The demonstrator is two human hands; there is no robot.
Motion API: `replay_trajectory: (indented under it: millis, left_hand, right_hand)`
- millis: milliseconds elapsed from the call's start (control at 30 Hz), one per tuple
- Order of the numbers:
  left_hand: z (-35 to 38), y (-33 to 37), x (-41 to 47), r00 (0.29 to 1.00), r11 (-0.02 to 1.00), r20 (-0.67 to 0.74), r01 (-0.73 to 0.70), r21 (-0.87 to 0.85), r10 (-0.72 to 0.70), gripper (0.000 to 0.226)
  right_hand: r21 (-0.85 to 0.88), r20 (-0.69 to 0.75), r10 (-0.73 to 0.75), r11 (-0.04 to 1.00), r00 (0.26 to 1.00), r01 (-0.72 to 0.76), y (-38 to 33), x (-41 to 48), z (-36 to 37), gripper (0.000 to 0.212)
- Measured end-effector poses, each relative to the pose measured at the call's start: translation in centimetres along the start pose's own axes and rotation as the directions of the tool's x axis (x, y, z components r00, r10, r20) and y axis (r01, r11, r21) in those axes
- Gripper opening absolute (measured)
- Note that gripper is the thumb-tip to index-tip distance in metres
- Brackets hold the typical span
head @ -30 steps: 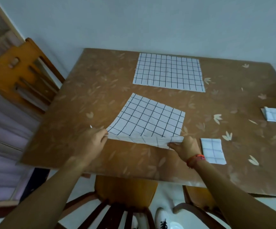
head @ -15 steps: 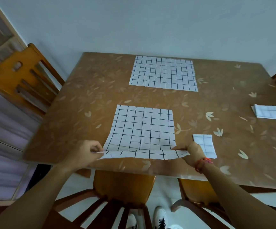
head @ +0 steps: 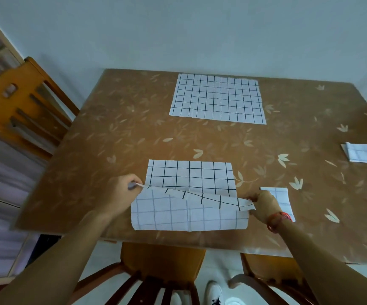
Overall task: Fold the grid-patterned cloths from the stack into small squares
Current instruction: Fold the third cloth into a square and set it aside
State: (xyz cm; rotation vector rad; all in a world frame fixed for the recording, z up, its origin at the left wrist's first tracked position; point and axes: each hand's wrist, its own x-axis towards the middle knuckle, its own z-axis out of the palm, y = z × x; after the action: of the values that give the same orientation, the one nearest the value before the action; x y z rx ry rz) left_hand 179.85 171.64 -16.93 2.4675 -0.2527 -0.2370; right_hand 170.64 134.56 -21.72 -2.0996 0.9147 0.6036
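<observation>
A white cloth with a black grid (head: 190, 177) lies near the table's front edge, its near half lifted and turned over toward the far side, showing the paler back (head: 189, 214). My left hand (head: 123, 194) pinches the lifted edge at its left corner. My right hand (head: 264, 204) pinches the same edge at its right corner. A flat stack of grid-patterned cloths (head: 217, 99) lies at the far middle of the table. One folded small square (head: 282, 201) sits just right of my right hand; another (head: 363, 154) lies at the right edge.
The brown leaf-patterned table (head: 112, 139) stands against a pale wall. A wooden chair (head: 20, 102) stands at the left, and another chair (head: 160, 265) is tucked under the front edge below my arms.
Both hands squared the cloth to the front edge, then lifted its near edge and carried it up and away over the cloth. The camera view shifted slightly.
</observation>
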Motion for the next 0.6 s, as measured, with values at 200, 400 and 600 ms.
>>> replay_trajectory:
  millis: [200, 400, 600]
  left_hand:
    - [2.6, -1.1, 6.6, 0.999, 0.999, -0.052, -0.002, 0.047, 0.005, 0.016]
    - [5.4, -1.4, 11.2, 0.997, 0.992, -0.075, -0.016, 0.129, 0.026, 0.024]
    - [7.2, -1.6, 13.5, 0.994, 0.987, -0.104, 0.006, 0.158, 0.011, 0.020]
  right_hand:
    - [-0.009, -0.027, -0.008, 1.000, 1.000, 0.008, 0.8, 6.0, 1.1, 0.011]
    - [0.084, -0.150, -0.053, 0.994, 0.987, 0.067, -2.2, 8.0, 2.0, 0.034]
    - [0.106, -0.134, 0.010, 0.994, 0.991, 0.004, -2.4, 10.4, 2.1, 0.034]
